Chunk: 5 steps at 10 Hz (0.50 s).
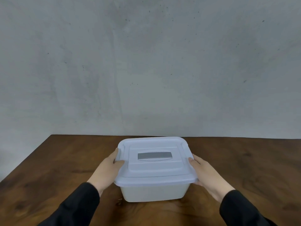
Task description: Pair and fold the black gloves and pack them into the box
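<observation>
box between hands: milky white, translucent body. lid above it, between both hands: pale lavender-blue, plain. handle inset at lid centre, midway between hands: flat grey bar. table under and beside hands: dark reddish-brown wood, streaky grain with darker knots. sleeves behind both wrists: solid black. wall beyond hands: grey concrete, mottled, small dark specks, faint vertical streak.

soft, even, dim light; faint shadow under the box on the worktop; slightly blurry throughout, wide-angle bending at edges.
</observation>
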{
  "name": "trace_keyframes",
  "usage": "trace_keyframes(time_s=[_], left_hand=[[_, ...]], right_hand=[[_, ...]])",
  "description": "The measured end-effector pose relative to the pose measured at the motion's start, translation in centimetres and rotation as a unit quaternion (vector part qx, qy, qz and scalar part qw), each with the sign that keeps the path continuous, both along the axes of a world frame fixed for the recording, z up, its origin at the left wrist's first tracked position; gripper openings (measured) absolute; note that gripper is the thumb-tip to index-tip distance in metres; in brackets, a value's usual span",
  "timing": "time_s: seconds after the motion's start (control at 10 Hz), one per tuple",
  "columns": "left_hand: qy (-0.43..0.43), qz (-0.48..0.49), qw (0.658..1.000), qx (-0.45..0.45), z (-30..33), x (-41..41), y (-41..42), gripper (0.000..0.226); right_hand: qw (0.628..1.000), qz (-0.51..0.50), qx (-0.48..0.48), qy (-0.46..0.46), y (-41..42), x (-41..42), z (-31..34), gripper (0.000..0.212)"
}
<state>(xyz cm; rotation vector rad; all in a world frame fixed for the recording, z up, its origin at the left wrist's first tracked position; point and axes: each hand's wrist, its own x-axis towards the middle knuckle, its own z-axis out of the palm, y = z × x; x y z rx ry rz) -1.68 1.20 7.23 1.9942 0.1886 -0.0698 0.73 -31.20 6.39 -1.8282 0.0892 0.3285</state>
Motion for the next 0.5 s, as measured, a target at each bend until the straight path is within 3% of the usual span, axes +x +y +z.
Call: trace_keyframes(time_s=[0.2, 0.4, 0.5], left_hand=[[-0.018, 0.038, 0.995, -0.095, -0.8, 0.8, -1.7, 0.026], [-0.007, 0.032, 0.997, -0.068, 0.2, 3.9, -2.3, 0.052], [-0.006, 0.073, 0.991, -0.109, 0.3, 3.7, -1.7, 0.061]], right_hand=[[0.999, -0.031, 0.01, -0.008, 0.4, 0.8, -0.9, 0.033], [0.997, -0.08, -0.012, 0.006, 0.4, 2.5, 0.7, 0.043], [0.986, -0.155, -0.047, -0.026, 0.1, 2.5, 0.8, 0.067]])
